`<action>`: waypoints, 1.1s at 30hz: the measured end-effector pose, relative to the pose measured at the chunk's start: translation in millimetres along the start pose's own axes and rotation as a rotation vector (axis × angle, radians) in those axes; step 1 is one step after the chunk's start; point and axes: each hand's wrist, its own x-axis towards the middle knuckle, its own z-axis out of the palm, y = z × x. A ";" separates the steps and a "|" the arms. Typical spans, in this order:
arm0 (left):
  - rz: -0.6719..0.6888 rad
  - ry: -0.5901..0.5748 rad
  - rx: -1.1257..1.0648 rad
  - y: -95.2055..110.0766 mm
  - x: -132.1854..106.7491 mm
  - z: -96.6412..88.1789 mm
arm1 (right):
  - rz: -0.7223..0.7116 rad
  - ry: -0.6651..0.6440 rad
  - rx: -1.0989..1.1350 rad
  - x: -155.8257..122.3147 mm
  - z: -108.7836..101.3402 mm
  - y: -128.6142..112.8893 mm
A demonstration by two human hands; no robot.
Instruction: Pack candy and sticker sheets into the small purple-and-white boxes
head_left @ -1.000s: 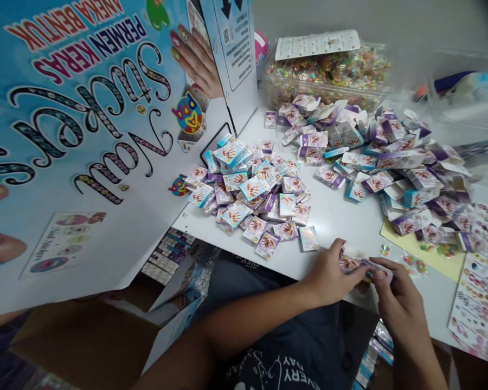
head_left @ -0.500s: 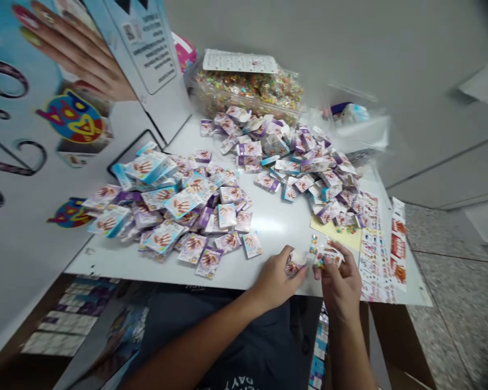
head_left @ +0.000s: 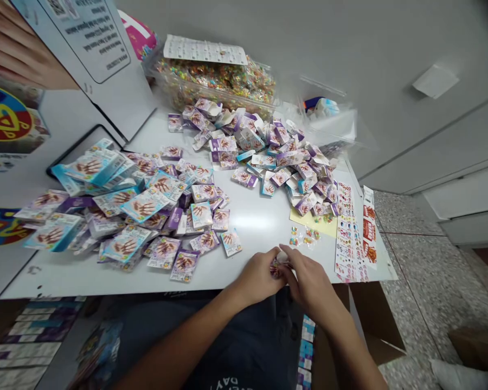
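Observation:
Near the table's front edge, my left hand (head_left: 258, 277) is wrapped round a small printed cardboard box (head_left: 275, 268). My right hand (head_left: 311, 277) has its fingers closed at the box's top, on the white flap. Whether a sachet is inside the box or under those fingers is hidden. Just beyond my right hand, small clear sachets of coloured pieces (head_left: 311, 235) lie on the table. To the left is a heap of shut boxes (head_left: 146, 206). Boxes with raised flaps (head_left: 264, 143) form another heap farther back.
A clear bin of colourful sachets (head_left: 215, 81) stands at the back, with a clear plastic bag (head_left: 337, 127) to its right. Sticker sheets (head_left: 347, 238) lie at the table's right edge, beside a yellow paper (head_left: 325, 226). A large printed carton (head_left: 106, 59) rises on the left.
My right hand has moved left from the sachets to the box in my left hand. The sachet it held is no longer visible in its fingers. The view has shifted right.

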 end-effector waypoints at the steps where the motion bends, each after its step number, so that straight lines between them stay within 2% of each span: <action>1: 0.008 -0.005 0.005 -0.4 -0.2 0.2 | 0.028 0.034 0.036 0.8 1.5 0.2; 4: 0.023 -0.022 0.016 -0.7 -1.1 0.7 | 0.136 0.228 0.206 2.9 6.8 4.1; 6: 0.024 -0.013 0.024 -0.5 -1.5 0.8 | 0.156 0.288 0.269 2.7 9.4 6.4; 11: -0.012 0.019 0.013 -0.3 -1.5 1.0 | 0.092 0.198 0.215 -2.1 8.3 1.4; 16: 0.034 -0.004 -0.026 1.1 -4.0 1.5 | 0.082 0.100 0.213 1.3 3.0 -3.7; 18: 0.035 0.003 -0.072 2.7 -5.9 1.1 | 0.103 0.141 0.240 3.6 5.2 -1.2; 23: 0.047 0.011 -0.186 6.6 -10.4 -2.9 | 0.238 0.375 0.342 -0.4 21.5 7.1; 26: 0.011 0.008 -0.233 6.5 -11.3 -5.2 | 0.260 0.452 0.434 -5.8 26.3 8.1; 28: -0.017 -0.003 -0.252 5.1 -10.9 -5.4 | 0.274 0.444 0.479 -8.2 25.1 8.7; 33: 0.023 0.037 -0.210 -0.2 -8.9 -3.3 | 0.255 0.304 0.451 -8.6 17.0 11.1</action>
